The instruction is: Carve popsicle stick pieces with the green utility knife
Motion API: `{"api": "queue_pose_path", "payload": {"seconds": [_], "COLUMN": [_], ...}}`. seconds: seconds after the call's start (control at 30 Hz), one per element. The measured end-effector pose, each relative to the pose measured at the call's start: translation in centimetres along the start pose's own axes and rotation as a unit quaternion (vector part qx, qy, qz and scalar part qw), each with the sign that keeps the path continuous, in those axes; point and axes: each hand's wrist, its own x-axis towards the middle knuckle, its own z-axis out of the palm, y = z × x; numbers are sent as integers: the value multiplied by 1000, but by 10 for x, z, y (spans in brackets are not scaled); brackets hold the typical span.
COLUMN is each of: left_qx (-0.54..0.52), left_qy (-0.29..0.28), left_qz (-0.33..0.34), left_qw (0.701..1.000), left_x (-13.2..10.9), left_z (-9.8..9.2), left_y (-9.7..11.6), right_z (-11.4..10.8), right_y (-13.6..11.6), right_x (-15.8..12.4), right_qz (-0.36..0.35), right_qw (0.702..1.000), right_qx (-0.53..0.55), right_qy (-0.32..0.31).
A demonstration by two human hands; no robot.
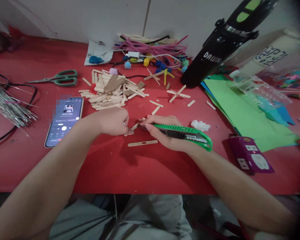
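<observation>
My right hand (pixel 165 133) is closed round a green box cutter (pixel 187 131), its tip end pointing left at a wooden craft stick (pixel 134 127). My left hand (pixel 116 122) is curled, and its fingertips pin the left end of that stick to the red table. Part of this stick is hidden by the fingers and the cutter. Just below, nearer to me, lies another craft stick with a slot (pixel 143 143) in its middle. Beyond my hands are a cut stick piece (pixel 155 110) and a heap of craft sticks (pixel 107 91).
Left of the heap are a lit phone (pixel 65 123), green-handled scissors (pixel 65 78) and a wire bundle (pixel 11 103). Crossed sticks (pixel 178 94) and a black bottle (pixel 210 50) stand beyond my right hand. Green paper sheets (pixel 255 116) and a purple box-shaped item (pixel 250 155) lie at right.
</observation>
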Motion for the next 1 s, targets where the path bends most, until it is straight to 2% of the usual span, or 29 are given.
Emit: {"api": "queue_pose_path", "payload": {"seconds": [0.13, 0.53, 0.8, 1.0], "left_qx": [6, 22, 25, 6], "left_qy": [-7, -6, -13, -15], "left_qz": [3, 21, 4, 20], "left_qw": [1000, 1000, 1000, 1000], "left_x": [0, 2, -2, -1], "left_z": [-1, -1, -5, -6], "left_y": [1, -5, 1, 0], "right_z": [1, -1, 0, 1], "right_y": [6, 2, 2, 4], "right_x": [2, 7, 4, 5], "right_qz": [9, 31, 11, -4], "right_qw": [999, 999, 1000, 999], "right_qx": [32, 28, 24, 29], "right_qy": [21, 10, 15, 19]}}
